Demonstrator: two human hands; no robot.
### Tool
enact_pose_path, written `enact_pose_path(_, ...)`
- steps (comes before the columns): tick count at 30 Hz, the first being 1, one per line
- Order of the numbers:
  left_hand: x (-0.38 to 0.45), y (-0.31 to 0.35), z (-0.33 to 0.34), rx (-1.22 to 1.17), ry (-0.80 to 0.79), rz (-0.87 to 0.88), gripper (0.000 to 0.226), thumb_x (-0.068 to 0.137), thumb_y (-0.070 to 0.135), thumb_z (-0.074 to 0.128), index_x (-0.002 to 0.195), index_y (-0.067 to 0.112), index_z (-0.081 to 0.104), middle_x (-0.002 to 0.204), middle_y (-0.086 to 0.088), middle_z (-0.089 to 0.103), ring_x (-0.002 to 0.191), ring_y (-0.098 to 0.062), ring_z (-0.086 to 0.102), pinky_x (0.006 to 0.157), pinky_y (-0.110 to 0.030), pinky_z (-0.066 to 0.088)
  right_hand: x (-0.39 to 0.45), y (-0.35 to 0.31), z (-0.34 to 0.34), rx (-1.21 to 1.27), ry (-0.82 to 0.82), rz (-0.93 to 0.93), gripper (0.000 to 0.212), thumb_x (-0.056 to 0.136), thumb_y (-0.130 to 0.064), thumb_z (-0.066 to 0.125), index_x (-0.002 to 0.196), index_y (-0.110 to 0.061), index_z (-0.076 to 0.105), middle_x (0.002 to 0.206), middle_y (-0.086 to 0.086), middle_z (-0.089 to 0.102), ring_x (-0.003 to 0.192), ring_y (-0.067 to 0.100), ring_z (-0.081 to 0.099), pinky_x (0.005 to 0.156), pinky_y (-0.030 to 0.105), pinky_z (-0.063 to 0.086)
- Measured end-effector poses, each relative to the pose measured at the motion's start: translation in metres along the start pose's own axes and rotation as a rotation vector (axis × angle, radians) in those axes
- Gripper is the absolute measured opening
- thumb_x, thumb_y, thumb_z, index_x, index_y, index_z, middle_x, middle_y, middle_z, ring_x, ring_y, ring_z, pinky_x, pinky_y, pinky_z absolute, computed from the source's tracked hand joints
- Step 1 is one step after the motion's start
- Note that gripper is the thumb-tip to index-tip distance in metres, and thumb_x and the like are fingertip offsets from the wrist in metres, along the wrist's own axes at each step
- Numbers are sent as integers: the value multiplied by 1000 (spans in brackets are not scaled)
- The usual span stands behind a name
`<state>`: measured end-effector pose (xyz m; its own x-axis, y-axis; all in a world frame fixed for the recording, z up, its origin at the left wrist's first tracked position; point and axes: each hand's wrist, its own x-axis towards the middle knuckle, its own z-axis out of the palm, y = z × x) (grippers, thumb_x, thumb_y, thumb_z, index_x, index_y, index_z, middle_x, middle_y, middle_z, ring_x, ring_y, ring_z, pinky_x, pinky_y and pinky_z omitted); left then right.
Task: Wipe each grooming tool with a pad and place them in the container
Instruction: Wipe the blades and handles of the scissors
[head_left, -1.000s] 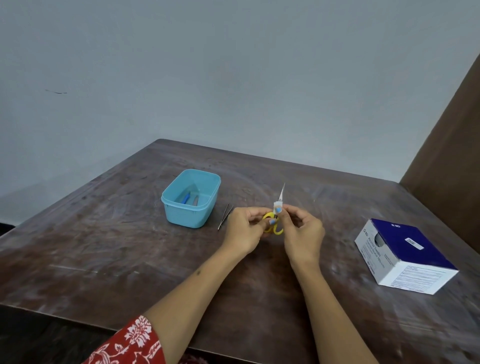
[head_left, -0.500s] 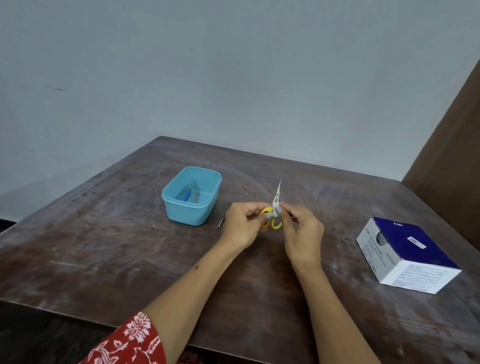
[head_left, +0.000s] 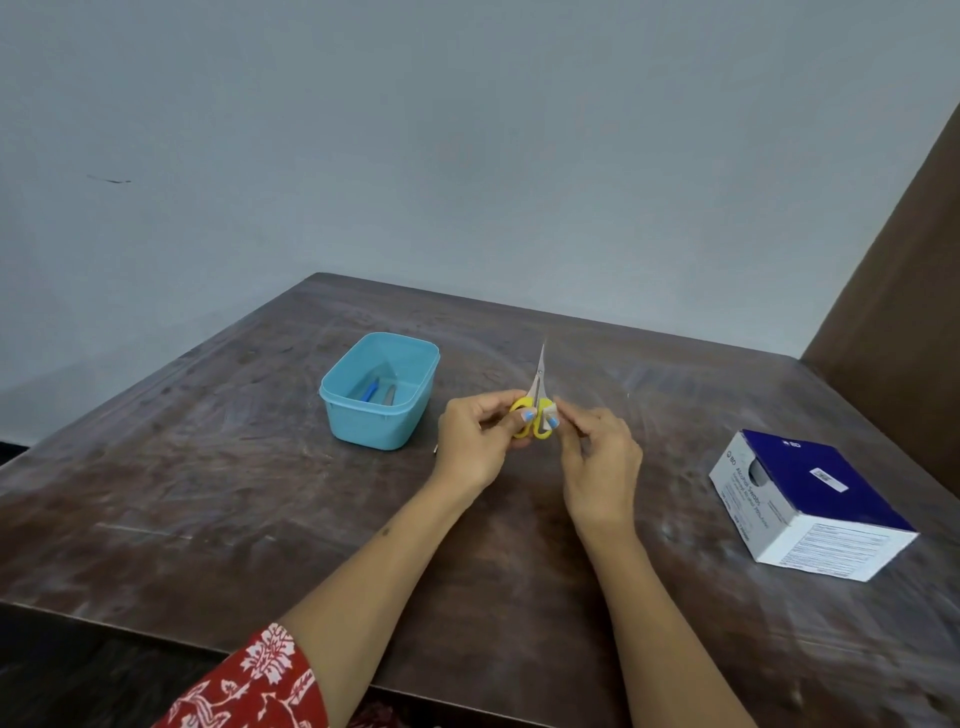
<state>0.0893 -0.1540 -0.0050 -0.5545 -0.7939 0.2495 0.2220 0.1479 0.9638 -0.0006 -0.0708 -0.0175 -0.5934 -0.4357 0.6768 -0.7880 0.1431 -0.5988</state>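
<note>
— Item one?

— Scissors (head_left: 536, 402), small, yellow handles, pointed metal blades closed and aimed up and away from me. My left hand (head_left: 475, 447) holds them by the left handle loop, fingers curled round it, above the table (head_left: 218, 467).

— Item two?

— Pad (head_left: 551, 418), white, small. My right hand (head_left: 597, 467) pinches it between thumb and fingertips, pressed against the right handle loop of the scissors.

— Container?

— Light blue plastic tub (head_left: 379, 389), lid off, standing on the table just left of my left hand. Inside: one blue-handled tool (head_left: 372, 391) and one grey metal tool (head_left: 389, 393), lying side by side on the bottom.

— Anything else near the hands?

— A thin metal tip (head_left: 435, 448) shows at the edge of my left hand; the rest is hidden, so I cannot tell what it is.

— Other stock?

— Box of alcohol swabs (head_left: 810, 499), white and dark blue, on the table well to my right. Red patterned sleeve (head_left: 249, 686) on my left arm.
</note>
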Motion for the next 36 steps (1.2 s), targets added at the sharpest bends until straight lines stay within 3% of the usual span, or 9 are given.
enact_pose_path(3,1,-1,-1,9,-9,0,26,83,3,64,109,3,67,94,-9,71,83,-16,70,71,-29,59,-1,-3,-2,72,-4,88,27,84,-5,65,109,-15,68,84,1,69,83,21,62,78,34,48)
enact_pose_path(6,0,0,0,35,-46,-15,27,82,4,65,109,4,66,93,-7,71,82,-13,69,68,-24,59,-1,-6,-6,24,45,25,18,82,-5,67,96,-15,71,86,-2,71,85,21,63,78,37,49)
enact_pose_path(8,0,1,0,14,-40,-5,26,82,4,65,108,5,67,91,-5,71,80,-12,69,68,-24,59,-1,-7,-7,7,69,-7,17,81,-5,68,93,-15,73,86,-2,72,82,20,62,77,35,48)
enact_pose_path(12,2,1,-2,-64,37,-16,26,83,2,64,109,2,66,94,-7,71,84,-14,70,70,-26,59,-1,-10,-4,52,-1,103,15,84,-10,67,95,-16,74,84,0,73,75,14,64,74,32,51)
enact_pose_path(18,-1,1,-1,18,-54,-23,27,82,4,65,109,5,67,91,-5,71,83,-12,69,67,-22,58,-1,-10,-6,84,66,123,14,83,-11,67,95,-16,73,86,-4,70,79,10,61,75,24,46)
enact_pose_path(23,2,-2,-3,-33,36,-11,24,83,1,64,106,3,67,91,-7,72,82,-16,70,69,-27,59,-4,-11,1,115,-25,187,14,84,-8,66,94,-15,74,82,0,71,74,12,63,72,24,50)
enact_pose_path(28,0,-7,0,37,1,17,23,81,4,67,103,7,70,89,-7,74,82,-16,71,70,-29,59,-4,-8,-1,62,28,149,18,82,-5,67,97,-14,72,85,-4,68,81,12,61,70,9,38)
enact_pose_path(33,2,-12,0,40,17,33,22,81,4,67,101,10,71,86,-1,74,80,-13,71,69,-26,58,-4,-9,1,97,-20,209,15,82,-8,67,92,-16,74,82,-3,72,74,8,64,72,21,49)
enact_pose_path(36,1,-9,1,-2,0,31,21,81,2,66,101,6,70,85,-3,74,78,-12,71,66,-24,58,-2,-9,0,54,4,165,19,83,-7,65,98,-18,73,86,-4,70,81,11,61,70,13,42)
